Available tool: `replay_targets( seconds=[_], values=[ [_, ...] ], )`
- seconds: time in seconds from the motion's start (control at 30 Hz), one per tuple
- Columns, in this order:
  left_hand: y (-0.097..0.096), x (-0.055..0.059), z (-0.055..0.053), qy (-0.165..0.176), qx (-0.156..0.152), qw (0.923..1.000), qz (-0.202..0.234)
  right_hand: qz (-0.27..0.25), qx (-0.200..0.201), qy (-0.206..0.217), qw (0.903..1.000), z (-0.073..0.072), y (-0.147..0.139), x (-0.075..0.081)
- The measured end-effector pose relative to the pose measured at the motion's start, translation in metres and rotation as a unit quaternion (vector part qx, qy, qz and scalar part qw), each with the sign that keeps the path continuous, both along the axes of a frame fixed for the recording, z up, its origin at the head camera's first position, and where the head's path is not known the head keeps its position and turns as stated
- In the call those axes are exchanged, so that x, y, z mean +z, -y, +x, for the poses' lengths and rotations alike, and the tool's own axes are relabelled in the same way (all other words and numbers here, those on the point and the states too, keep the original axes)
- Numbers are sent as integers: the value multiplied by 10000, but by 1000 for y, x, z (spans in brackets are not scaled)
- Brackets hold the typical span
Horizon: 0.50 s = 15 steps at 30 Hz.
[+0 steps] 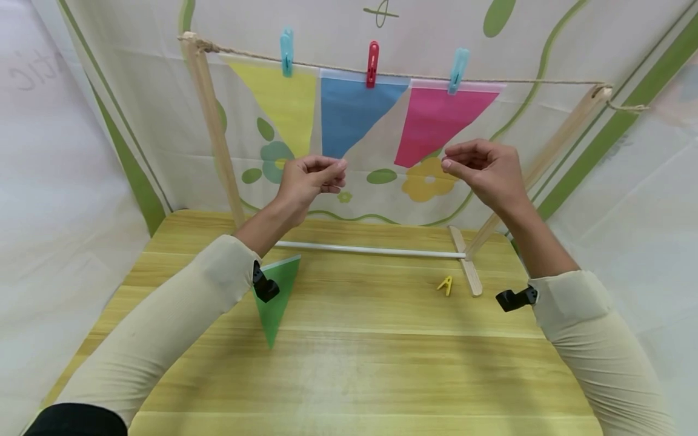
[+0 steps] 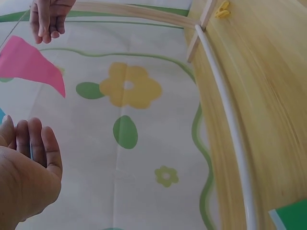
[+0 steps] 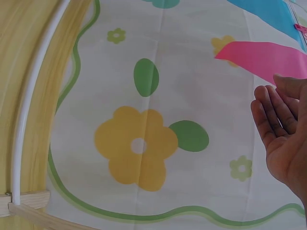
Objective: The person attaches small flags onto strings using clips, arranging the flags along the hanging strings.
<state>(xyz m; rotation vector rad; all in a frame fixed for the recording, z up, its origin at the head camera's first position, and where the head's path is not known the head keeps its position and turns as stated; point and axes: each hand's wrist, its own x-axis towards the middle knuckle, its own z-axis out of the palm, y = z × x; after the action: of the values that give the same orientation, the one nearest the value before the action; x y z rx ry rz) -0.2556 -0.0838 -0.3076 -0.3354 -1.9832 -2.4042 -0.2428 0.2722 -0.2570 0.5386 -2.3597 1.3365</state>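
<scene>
Yellow (image 1: 286,94), blue (image 1: 357,112) and pink (image 1: 442,118) pennants hang in a row from a twine line (image 1: 534,80). A light-blue clothespin (image 1: 286,53) sits above the yellow one, a red clothespin (image 1: 372,63) above the blue, another light-blue clothespin (image 1: 458,69) above the pink. My left hand (image 1: 313,181) hovers just below the blue pennant, fingers loosely bent around nothing. Near the pink pennant's lower right side, my right hand (image 1: 488,172) is raised with loosely bent fingers and nothing visible in them. On the table lie a green pennant (image 1: 278,297), partly behind my left sleeve, and a yellow clothespin (image 1: 446,285).
Two wooden posts, one at left (image 1: 212,121) and one at right (image 1: 561,133), carry the line. A white rod (image 1: 371,249) runs low between them, joined at right to a wooden foot (image 1: 468,266). A flower-printed cloth (image 1: 180,145) backs the wooden table (image 1: 349,375).
</scene>
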Motion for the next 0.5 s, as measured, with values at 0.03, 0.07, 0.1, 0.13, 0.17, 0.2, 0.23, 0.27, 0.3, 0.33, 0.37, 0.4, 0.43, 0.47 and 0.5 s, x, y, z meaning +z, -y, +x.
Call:
replay_targets(
  seconds=[0.03, 0.07, 0.1, 0.13, 0.17, 0.2, 0.23, 0.27, 0.3, 0.33, 0.37, 0.4, 0.43, 0.47, 0.5],
  values=[
    [1, -1, 0, 9, -1, 10000, 2, 12, -7, 3, 10000, 0, 0, -1],
    [1, -2, 0, 17, -3, 10000, -10, 28, -15, 7, 10000, 0, 0, -1],
    [2, -3, -1, 20, -1, 10000, -26, 30, -16, 9, 10000, 0, -1, -2],
    [2, -3, -1, 29, -5, 10000, -24, 35, -8, 4, 10000, -1, -1, -3],
    [3, -4, -1, 44, -5, 10000, -23, 40, -4, 2, 10000, -1, -1, -3],
    [3, -5, -1, 59, -7, 10000, -17, 38, 5, 7, 10000, -1, -1, -4],
    [4, -6, -1, 80, -4, 10000, -10, 45, 11, 7, 10000, -1, -1, -4],
    [4, -6, 0, 97, -2, 10000, -7, 52, 10, 10, 10000, -1, 0, -5],
    [5, -7, -1, 115, -2, 9999, 9, 57, 10, 15, 10000, -1, 0, -5],
    [5, -8, 0, 126, 1, 9999, 2, 68, 6, 30, 10000, -1, 0, -6],
    [6, -8, 0, 138, 4, 9999, -9, 86, -2, 46, 10000, -1, 0, -6],
    [6, -9, 0, 141, 7, 9999, -21, 105, -10, 56, 9999, -1, 0, -7],
    [7, -10, 0, 141, 10, 9999, -32, 125, -15, 63, 9999, 0, 1, -8],
    [8, -11, 1, 135, 10, 9999, -49, 143, -14, 77, 9999, 0, 1, -8],
    [8, -12, 1, 133, 16, 9999, -66, 157, -8, 90, 9998, 0, 1, -9]
  ],
)
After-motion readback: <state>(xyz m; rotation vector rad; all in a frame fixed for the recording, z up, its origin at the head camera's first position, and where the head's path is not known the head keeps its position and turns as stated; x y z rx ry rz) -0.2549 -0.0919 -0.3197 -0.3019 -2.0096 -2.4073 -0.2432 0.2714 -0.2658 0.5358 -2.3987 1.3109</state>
